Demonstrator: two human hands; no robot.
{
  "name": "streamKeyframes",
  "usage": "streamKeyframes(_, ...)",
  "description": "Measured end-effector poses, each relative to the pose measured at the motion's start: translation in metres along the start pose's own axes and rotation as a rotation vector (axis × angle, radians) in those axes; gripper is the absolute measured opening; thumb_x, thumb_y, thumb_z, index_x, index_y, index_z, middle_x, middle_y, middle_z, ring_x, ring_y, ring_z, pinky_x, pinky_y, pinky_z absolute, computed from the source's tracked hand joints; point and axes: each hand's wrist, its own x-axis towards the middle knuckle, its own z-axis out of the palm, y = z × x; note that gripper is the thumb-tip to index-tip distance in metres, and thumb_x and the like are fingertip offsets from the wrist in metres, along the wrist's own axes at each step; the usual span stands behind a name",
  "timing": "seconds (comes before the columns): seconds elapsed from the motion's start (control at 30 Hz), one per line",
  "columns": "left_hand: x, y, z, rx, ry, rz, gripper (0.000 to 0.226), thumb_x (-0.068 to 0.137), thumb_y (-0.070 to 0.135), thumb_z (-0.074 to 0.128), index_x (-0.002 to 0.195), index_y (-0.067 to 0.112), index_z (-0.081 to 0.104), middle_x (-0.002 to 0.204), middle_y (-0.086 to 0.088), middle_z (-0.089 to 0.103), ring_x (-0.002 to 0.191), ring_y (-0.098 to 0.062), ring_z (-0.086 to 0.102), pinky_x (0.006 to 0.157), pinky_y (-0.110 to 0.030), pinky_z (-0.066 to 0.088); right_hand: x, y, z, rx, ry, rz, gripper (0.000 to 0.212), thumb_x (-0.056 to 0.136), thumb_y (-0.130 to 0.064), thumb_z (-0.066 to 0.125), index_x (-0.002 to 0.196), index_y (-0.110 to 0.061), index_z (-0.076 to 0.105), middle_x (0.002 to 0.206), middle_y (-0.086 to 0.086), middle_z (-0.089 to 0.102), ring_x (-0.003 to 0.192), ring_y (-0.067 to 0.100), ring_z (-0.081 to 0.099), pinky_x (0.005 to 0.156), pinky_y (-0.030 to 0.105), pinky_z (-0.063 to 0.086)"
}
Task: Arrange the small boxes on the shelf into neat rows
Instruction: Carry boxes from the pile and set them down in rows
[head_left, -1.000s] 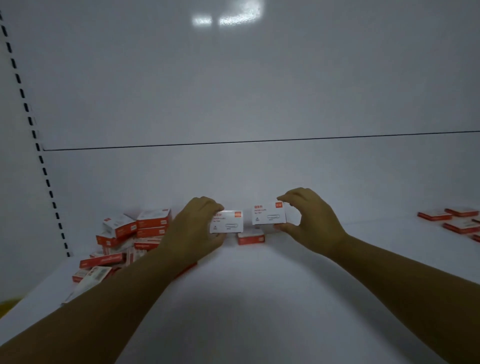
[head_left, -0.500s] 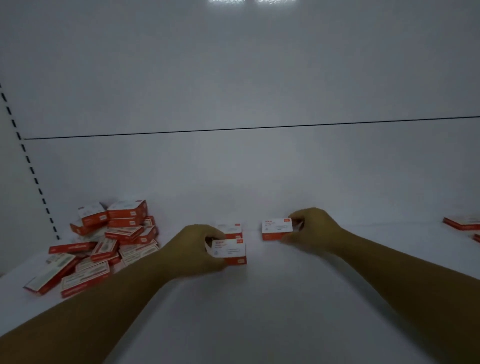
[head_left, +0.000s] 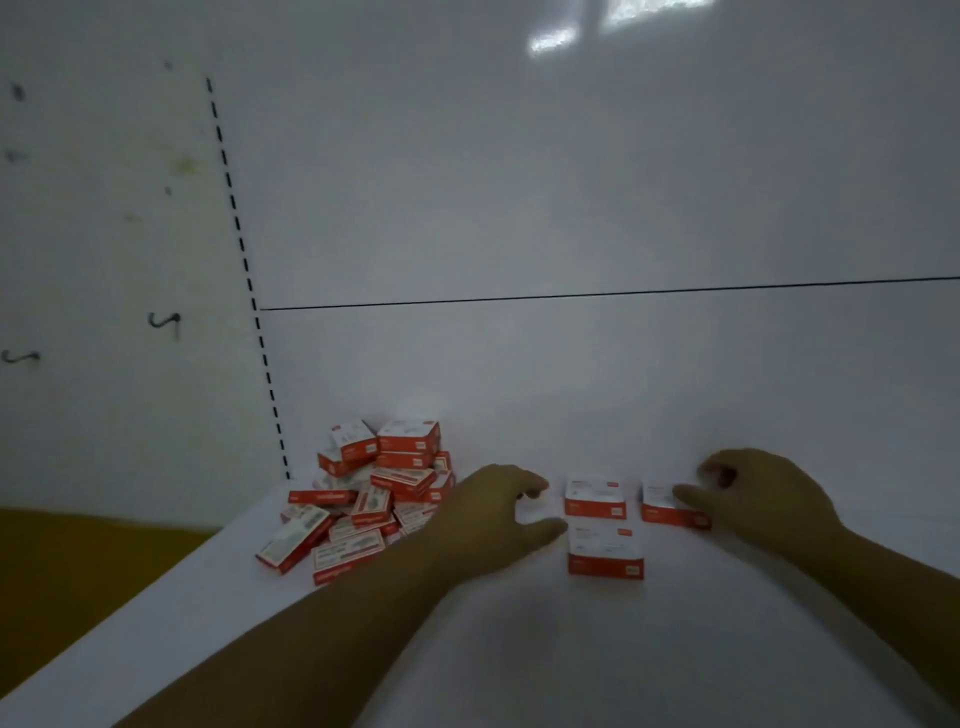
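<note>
On the shelf, the left hand hovers released beside two squared boxes while the right hand seemingly pinches a third box into line.

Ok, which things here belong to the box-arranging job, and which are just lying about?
Job: loose pile of boxes, back box, front box, right box held by the right hand, empty left hand, shelf.
Lying about: two wall hooks, slotted upright, yellow surface below.

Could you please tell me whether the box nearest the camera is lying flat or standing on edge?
Lying flat: the front box shows its white face upward and its red side toward the camera.
</note>
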Motion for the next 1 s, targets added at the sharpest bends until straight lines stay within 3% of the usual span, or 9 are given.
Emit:
streamKeyframes(0.1,-0.008,-0.039,-0.043,0.051,0.172,-0.011,0.041,0.080,0.041,0.061,0.118,0.024,0.058,0.115,0.005,0.058,0.101,-0.008,0.048,0.083,-0.021,0.035,-0.003,-0.044,-0.003,0.105,0.138,-0.076,0.043,0.078,-0.052,0.062,0.105,-0.019,0.064,0.094,-0.002,0.061,0.079,0.013,0.053,0.068,0.027,0.040)
streamKeyframes(0.17,-0.015,-0.072,-0.070,0.120,0.329,-0.086,0.034,0.078,0.036,0.063,0.109,0.022,0.063,0.106,0.004,0.058,0.103,-0.014,0.049,0.079,-0.025,0.037,-0.005,-0.084,0.008,0.176,0.098,-0.157,0.035,0.080,-0.046,0.063,0.105,-0.021,0.064,0.091,-0.006,0.059,0.077,0.010,0.052,0.066,0.026,0.037)
streamKeyframes(0.27,-0.030,-0.121,-0.094,0.133,0.472,-0.282,0.039,0.075,0.042,0.067,0.109,0.023,0.060,0.112,0.002,0.054,0.105,-0.014,0.047,0.080,-0.026,0.036,-0.008,-0.142,0.038,0.258,0.008,-0.242,0.030,0.083,-0.038,0.062,0.108,-0.021,0.063,0.098,-0.003,0.062,0.079,0.009,0.052,0.070,0.024,0.037)
streamKeyframes(0.43,-0.033,-0.165,-0.102,0.107,0.343,-0.369,0.065,0.070,0.062,0.060,0.126,0.032,0.047,0.118,-0.001,0.046,0.109,-0.015,0.040,0.081,-0.030,0.035,-0.003,-0.221,0.082,0.281,-0.079,-0.359,0.046,0.087,-0.043,0.054,0.130,-0.027,0.049,0.123,0.000,0.051,0.100,0.013,0.054,0.082,0.026,0.042)
streamKeyframes(0.57,-0.020,-0.169,-0.091,0.150,0.163,-0.337,0.064,0.078,0.065,0.048,0.135,0.043,0.031,0.119,-0.004,0.041,0.113,-0.019,0.037,0.088,-0.037,0.039,0.007,-0.252,0.098,0.289,-0.101,-0.360,0.056,0.089,-0.047,0.050,0.140,-0.030,0.035,0.129,0.001,0.040,0.110,0.017,0.051,0.090,0.032,0.047)
streamKeyframes(0.67,-0.014,-0.169,-0.087,0.220,0.199,-0.330,0.065,0.072,0.070,0.049,0.129,0.039,0.042,0.113,-0.004,0.049,0.108,-0.021,0.043,0.090,-0.039,0.040,0.013,-0.259,0.106,0.304,-0.054,-0.329,0.052,0.088,-0.044,0.053,0.135,-0.025,0.043,0.129,0.002,0.041,0.107,0.016,0.052,0.087,0.027,0.046)
streamKeyframes(0.8,-0.005,-0.167,-0.084,0.190,0.304,-0.374,0.067,0.063,0.071,0.059,0.117,0.032,0.053,0.104,-0.001,0.062,0.096,-0.019,0.056,0.084,-0.040,0.048,0.018,-0.265,0.109,0.403,0.023,-0.279,0.037,0.083,-0.033,0.064,0.118,-0.023,0.056,0.122,0.000,0.049,0.091,0.009,0.053,0.065,0.009,0.037)
streamKeyframes(0.9,-0.002,-0.168,-0.083,0.006,0.370,-0.387,0.050,0.067,0.054,0.069,0.108,0.031,0.054,0.103,-0.004,0.063,0.080,-0.015,0.060,0.068,-0.031,0.053,0.023,-0.265,0.108,0.420,0.005,-0.262,0.041,0.076,-0.032,0.071,0.114,-0.024,0.056,0.114,0.000,0.056,0.090,0.010,0.054,0.072,0.017,0.042)
streamKeyframes(1.0,-0.002,-0.172,-0.084,-0.102,0.399,-0.350,0.044,0.070,0.040,0.073,0.107,0.028,0.054,0.104,-0.001,0.065,0.071,-0.008,0.058,0.055,-0.020,0.048,0.030,-0.261,0.103,0.404,-0.063,-0.218,0.062,0.071,-0.033,0.076,0.126,-0.019,0.051,0.118,0.001,0.054,0.103,0.015,0.053,0.083,0.022,0.042)
